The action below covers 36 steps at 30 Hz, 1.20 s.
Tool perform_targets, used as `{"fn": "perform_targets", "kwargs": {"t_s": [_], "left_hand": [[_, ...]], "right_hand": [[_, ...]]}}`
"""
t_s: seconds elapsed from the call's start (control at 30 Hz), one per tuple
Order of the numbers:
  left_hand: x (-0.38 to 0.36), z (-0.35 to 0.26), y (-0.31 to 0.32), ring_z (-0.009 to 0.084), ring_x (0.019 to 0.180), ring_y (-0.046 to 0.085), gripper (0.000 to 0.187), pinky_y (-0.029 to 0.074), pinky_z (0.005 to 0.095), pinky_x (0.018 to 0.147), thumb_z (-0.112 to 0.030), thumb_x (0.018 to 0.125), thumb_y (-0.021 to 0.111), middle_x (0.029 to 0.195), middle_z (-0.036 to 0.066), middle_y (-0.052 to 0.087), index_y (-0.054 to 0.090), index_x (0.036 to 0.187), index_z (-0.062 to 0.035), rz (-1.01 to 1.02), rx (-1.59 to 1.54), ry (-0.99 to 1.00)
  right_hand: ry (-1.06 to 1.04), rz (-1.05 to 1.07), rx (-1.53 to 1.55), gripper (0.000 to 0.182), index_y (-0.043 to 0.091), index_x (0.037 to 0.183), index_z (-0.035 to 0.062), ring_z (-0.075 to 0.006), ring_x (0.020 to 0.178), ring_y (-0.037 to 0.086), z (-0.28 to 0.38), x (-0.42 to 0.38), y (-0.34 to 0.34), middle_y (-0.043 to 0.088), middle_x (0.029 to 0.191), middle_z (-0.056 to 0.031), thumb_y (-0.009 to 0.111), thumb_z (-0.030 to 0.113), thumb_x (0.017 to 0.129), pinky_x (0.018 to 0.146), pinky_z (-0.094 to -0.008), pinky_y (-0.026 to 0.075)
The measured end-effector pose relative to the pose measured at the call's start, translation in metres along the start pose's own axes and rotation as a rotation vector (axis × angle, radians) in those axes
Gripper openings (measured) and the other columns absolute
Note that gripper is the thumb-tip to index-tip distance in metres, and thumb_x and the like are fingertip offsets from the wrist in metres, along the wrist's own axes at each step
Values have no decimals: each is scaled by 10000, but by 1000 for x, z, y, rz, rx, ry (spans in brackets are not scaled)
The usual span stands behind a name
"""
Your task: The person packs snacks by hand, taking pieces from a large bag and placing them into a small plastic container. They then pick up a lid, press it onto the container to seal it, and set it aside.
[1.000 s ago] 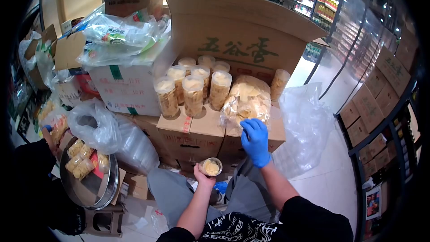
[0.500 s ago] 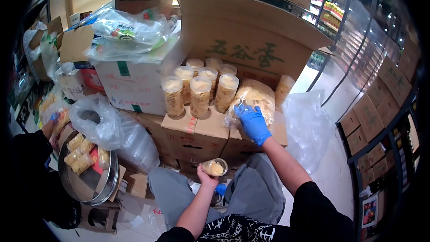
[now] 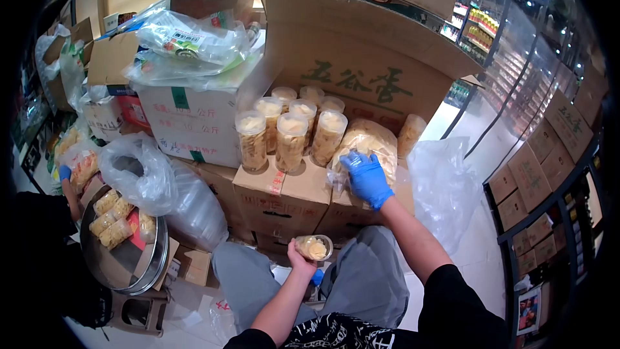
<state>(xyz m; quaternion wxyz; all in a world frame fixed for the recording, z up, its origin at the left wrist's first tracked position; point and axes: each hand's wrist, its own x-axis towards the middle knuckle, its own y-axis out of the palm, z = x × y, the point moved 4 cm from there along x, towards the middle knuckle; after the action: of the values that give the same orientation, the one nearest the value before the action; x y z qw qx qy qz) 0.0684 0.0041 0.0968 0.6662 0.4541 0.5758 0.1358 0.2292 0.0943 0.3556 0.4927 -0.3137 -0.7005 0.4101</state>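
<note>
My bare left hand (image 3: 299,261) is closed around a clear plastic jar (image 3: 315,248), tilted with its mouth up and some pale yellow flat pieces inside. In a blue glove, my right hand (image 3: 367,179) lies on the near side of a clear plastic bag (image 3: 371,139) full of similar pieces. Its fingers look spread, with the tips partly hidden against the bag. Left of the bag, several filled clear jars (image 3: 291,141) stand upright on cardboard boxes (image 3: 278,203). One more filled jar (image 3: 411,134) leans at the bag's right.
A large open carton flap (image 3: 361,45) rises behind the jars. At left, another person's gloved hand (image 3: 65,172) touches a bag near a round metal tray (image 3: 139,278) holding several packs. Clear plastic sheeting (image 3: 442,181) lies right; a white box (image 3: 194,113) stands left.
My left hand and its jar have shifted slightly right, with the jar's mouth turned a little. My right hand stays at the bag. The other person's hand has moved left.
</note>
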Motion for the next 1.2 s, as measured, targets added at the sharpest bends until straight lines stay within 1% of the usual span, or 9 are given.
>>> {"fn": "perform_targets", "kwargs": {"t_s": [0.3, 0.37, 0.6, 0.67, 0.77, 0.8, 1.0, 1.1, 1.2], "left_hand": [[-4, 2, 3, 232, 982, 577, 422, 483, 364, 844, -423, 801, 510, 1056, 65, 589, 533, 1062, -93, 29, 24, 5], [-4, 1, 3, 237, 982, 576, 425, 479, 365, 851, -423, 801, 513, 1058, 67, 587, 532, 1067, -91, 31, 26, 22], [-13, -2, 8, 250, 984, 571, 417, 476, 383, 854, -412, 813, 499, 1058, 76, 582, 521, 1075, -88, -2, 26, 31], [-8, -1, 6, 252, 985, 570, 413, 474, 385, 856, -409, 817, 493, 1057, 78, 581, 520, 1075, -87, 35, 33, 47], [-4, -2, 3, 255, 986, 568, 406, 471, 386, 859, -403, 824, 483, 1052, 81, 581, 517, 1075, -86, 69, 35, 56], [-4, -2, 4, 256, 985, 567, 403, 470, 386, 859, -401, 827, 479, 1047, 82, 582, 516, 1075, -86, 73, 27, 47], [-4, -2, 3, 256, 981, 568, 390, 467, 386, 862, -392, 823, 488, 1043, 83, 585, 526, 1062, -87, 41, 32, 48], [-5, -2, 3, 254, 983, 569, 392, 467, 382, 863, -395, 817, 495, 1049, 80, 585, 530, 1063, -91, 54, 49, 30], [-6, -3, 8, 256, 983, 569, 412, 464, 390, 867, -404, 810, 500, 1052, 82, 584, 525, 1078, -92, 62, 57, 38]], "right_hand": [[43, 116, 14, 372, 545, 1084, 106, -286, 1030, 508, 3, 9, 0, 553, 1073, -133, 562, 109, 712, 882, -484, 341], [-28, -38, -74, 264, 567, 956, 142, -260, 903, 551, 0, 12, 8, 589, 913, -91, 590, 131, 693, 766, -428, 386], [-73, 3, -140, 230, 571, 910, 135, -262, 842, 553, 1, 8, 0, 573, 848, -97, 569, 95, 683, 719, -411, 379], [-109, -132, -98, 285, 565, 962, 138, -262, 828, 550, -3, 4, 1, 567, 836, -102, 558, 84, 681, 704, -408, 376], [21, -53, 1, 352, 544, 1037, 141, -263, 820, 547, -3, 0, -16, 560, 831, -102, 549, 76, 691, 700, -409, 375], [58, -2, 43, 400, 521, 1096, 143, -272, 867, 548, -6, -3, -15, 562, 900, -120, 538, 63, 704, 712, -416, 375], [117, -162, 63, 357, 524, 1065, 129, -294, 994, 527, -14, -17, -14, 530, 1104, -166, 533, 51, 716, 760, -428, 374], [164, -36, 35, 326, 523, 1035, 124, -290, 1018, 518, -16, -16, -16, 521, 1127, -169, 532, 51, 717, 806, -443, 368], [116, -76, -19, 337, 539, 1026, 118, -290, 1032, 508, -16, -22, -18, 525, 1107, -153, 569, 69, 694, 835, -474, 356]]}}
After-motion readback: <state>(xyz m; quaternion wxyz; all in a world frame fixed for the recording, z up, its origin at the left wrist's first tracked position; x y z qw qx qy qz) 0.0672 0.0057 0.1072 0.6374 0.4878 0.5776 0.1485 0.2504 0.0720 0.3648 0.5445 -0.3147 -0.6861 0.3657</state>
